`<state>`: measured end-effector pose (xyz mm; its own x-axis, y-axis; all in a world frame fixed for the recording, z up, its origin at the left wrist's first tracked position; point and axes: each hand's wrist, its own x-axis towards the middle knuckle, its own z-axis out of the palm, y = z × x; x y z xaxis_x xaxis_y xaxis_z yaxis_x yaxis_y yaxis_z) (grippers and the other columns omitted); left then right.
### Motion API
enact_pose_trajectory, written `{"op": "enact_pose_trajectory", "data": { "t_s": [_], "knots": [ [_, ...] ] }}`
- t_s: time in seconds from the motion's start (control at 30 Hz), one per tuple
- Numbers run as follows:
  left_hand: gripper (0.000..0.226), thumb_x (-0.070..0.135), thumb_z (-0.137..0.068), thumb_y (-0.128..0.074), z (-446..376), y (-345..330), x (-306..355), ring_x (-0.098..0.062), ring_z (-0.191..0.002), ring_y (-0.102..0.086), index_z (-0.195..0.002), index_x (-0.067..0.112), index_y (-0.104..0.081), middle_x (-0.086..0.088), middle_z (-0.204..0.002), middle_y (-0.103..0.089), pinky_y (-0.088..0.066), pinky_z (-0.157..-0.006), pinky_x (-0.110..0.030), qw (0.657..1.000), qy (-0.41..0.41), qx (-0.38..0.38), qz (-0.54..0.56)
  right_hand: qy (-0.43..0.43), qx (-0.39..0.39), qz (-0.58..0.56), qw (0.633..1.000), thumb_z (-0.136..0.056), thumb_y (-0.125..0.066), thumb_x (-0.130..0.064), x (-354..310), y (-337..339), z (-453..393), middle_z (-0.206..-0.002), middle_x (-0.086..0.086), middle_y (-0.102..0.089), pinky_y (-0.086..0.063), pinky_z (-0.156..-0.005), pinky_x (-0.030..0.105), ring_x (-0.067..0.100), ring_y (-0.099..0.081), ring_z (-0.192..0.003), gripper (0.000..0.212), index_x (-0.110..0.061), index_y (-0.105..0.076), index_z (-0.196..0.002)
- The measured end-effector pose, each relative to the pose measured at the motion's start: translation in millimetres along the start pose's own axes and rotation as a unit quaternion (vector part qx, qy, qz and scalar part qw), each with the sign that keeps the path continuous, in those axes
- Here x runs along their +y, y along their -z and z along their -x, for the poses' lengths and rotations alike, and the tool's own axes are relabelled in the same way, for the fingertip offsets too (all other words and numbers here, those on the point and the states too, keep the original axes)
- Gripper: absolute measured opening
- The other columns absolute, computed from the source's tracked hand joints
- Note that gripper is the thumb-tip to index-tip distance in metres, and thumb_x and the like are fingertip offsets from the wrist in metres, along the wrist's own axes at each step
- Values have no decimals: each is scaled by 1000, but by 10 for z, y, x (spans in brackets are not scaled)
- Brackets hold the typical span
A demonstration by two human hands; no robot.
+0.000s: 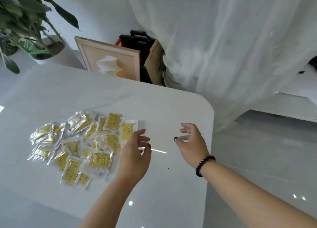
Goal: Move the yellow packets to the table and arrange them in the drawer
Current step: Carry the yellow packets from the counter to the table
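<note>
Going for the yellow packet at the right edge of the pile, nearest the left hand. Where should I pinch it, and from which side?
Pinch the clear sealed margin along the right long edge of that yellow packet, coming in from the right, where the left hand hovers open. It lies flat at the pile's right fringe with bare table beside that edge, so probably nothing blocks the fingers; its left side abuts other packets.

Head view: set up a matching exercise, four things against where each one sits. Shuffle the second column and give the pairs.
Things
1. yellow packets
2. bead bracelet
3. potted plant
4. framed picture

Places
A. on the right wrist
B. top left corner of the view
C. heaped on the white table, beside the left hand
D. leaning behind the table's far edge

Pairs: 1-C, 2-A, 3-B, 4-D
</note>
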<state>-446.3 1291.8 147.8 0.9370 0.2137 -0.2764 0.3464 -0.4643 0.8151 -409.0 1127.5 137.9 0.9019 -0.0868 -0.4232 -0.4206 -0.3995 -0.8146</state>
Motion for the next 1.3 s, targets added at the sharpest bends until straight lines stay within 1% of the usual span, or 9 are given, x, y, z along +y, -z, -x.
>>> {"op": "enact_pose_trajectory", "data": {
  "t_s": [0.13,0.3,0.4,0.6,0.8,0.97,1.13,1.23,1.3],
  "knots": [
    [37,7,-92,-51,628,-318,728,6,-89,-60,-121,30,-50,16,-103,-62,-44,-69,-11,998,-38,-52,-16,21,19,8,1000,-87,-62,-15,33,927,651,-121,-3,-50,-43,-75,20,12,-56,-99,47,-20,-43,-129],
    [35,8,-91,-55,1485,-775,1509,2,-94,-61,-121,27,-54,15,-103,-63,-50,-81,-19,988,-120,-96,-21,51,58,44,996,-87,-57,-14,183,2214,1554,-120,-8,-50,-44,-71,16,6,-55,-95,42,-23,-46,-127],
    [34,7,-90,-56,1887,-1058,2026,5,-94,-59,-118,27,-55,17,-102,-63,-49,-80,-13,975,-177,-134,-23,46,100,40,993,-88,-57,-14,269,2940,2028,-119,-10,-52,-41,-56,9,0,-56,-86,40,-26,-46,-125],
    [32,11,-91,-58,2484,-1573,2965,3,-99,-59,-120,26,-57,13,-106,-64,-50,-79,-11,946,-250,-203,-16,43,181,20,982,-88,-61,-17,406,4041,2832,-118,-12,-52,-43,-57,10,-2,-57,-85,32,-30,-51,-115],
    [31,8,-91,-58,2874,-2087,3535,2,-97,-59,-117,26,-57,13,-105,-64,-46,-76,-4,916,-288,-280,4,30,253,-36,966,-87,-62,-14,510,4723,3334,-117,-12,-54,-43,-59,15,10,-62,-87,29,-30,-55,-110],
    [30,8,-90,-59,2952,-2432,3813,2,-95,-60,-111,29,-56,13,-104,-64,-46,-74,-5,896,-300,-328,-5,11,276,-48,960,-85,-64,-13,632,5108,3489,-112,-14,-58,-44,-61,18,9,-63,-81,28,-26,-58,-109],
    [30,8,-91,-56,2744,-2729,4053,-3,-97,-61,-108,32,-57,13,-103,-66,-50,-82,-19,888,-295,-353,-17,-11,302,-76,950,-85,-65,-10,647,5446,3319,-112,-12,-57,-53,-88,38,19,-63,-93,26,-27,-59,-104],
    [30,7,-91,-54,2500,-2927,4213,-2,-97,-60,-110,30,-58,12,-104,-67,-51,-85,-22,884,-291,-366,-19,-19,310,-89,946,-85,-64,-8,617,5644,3023,-102,-19,-56,-52,-91,44,24,-64,-92,22,-25,-62,-99],
    [30,8,-91,-54,2289,-3081,4332,-1,-98,-59,-110,31,-58,13,-105,-67,-49,-82,-16,878,-294,-376,-29,-22,312,-98,945,-85,-63,-7,568,5794,2755,-98,-21,-57,-52,-89,47,30,-64,-87,22,-25,-63,-96]
  ]
}}
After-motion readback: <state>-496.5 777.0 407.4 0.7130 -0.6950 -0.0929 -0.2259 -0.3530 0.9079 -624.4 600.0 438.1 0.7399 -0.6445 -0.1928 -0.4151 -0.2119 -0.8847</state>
